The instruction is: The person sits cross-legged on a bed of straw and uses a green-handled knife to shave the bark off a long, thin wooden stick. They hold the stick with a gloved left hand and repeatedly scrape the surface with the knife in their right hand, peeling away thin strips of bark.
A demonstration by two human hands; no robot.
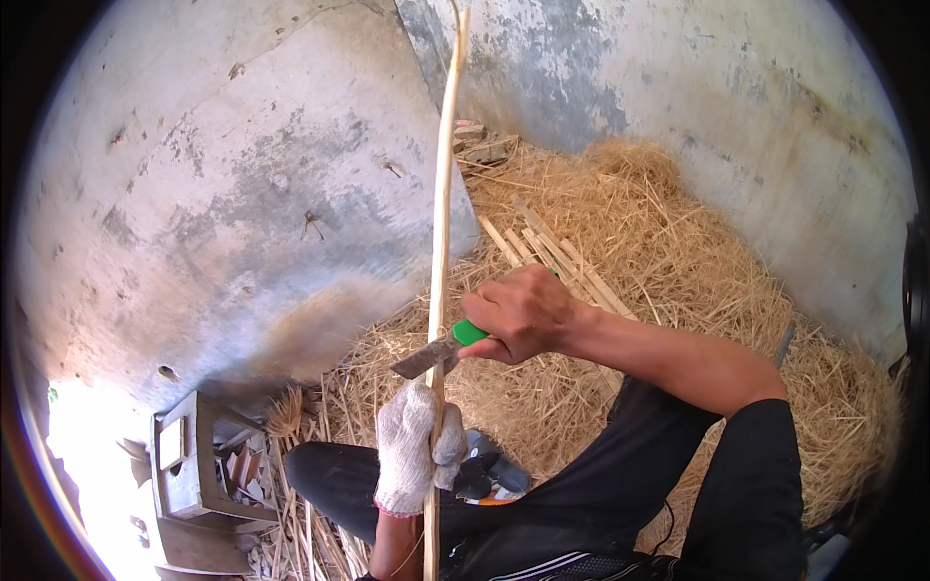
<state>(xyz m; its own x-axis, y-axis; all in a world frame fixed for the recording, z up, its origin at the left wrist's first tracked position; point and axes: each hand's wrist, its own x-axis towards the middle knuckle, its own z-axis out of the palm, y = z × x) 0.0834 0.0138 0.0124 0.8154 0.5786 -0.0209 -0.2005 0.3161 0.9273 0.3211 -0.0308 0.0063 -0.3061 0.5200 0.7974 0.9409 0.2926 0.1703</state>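
Note:
A long pale strip, wood or bamboo [443, 213], stands lengthwise in front of me, from the lower edge to the top of the view. Gloved in white knit, my left hand [412, 436] is closed around its lower part. My bare right hand [520, 315] grips the green handle of a knife [426, 356]. The broad, dull blade lies across the strip just above my left hand and points left. Its edge appears to touch the strip; how deep it sits cannot be made out.
Straw-like shavings [717, 281] cover the floor and pile against the walls. Several cut strips [552, 247] lie on them beyond my right hand. A worn box-like stand [184, 474] is at lower left, beside thin sticks [300, 523]. My dark-trousered legs [620, 465] are bent below.

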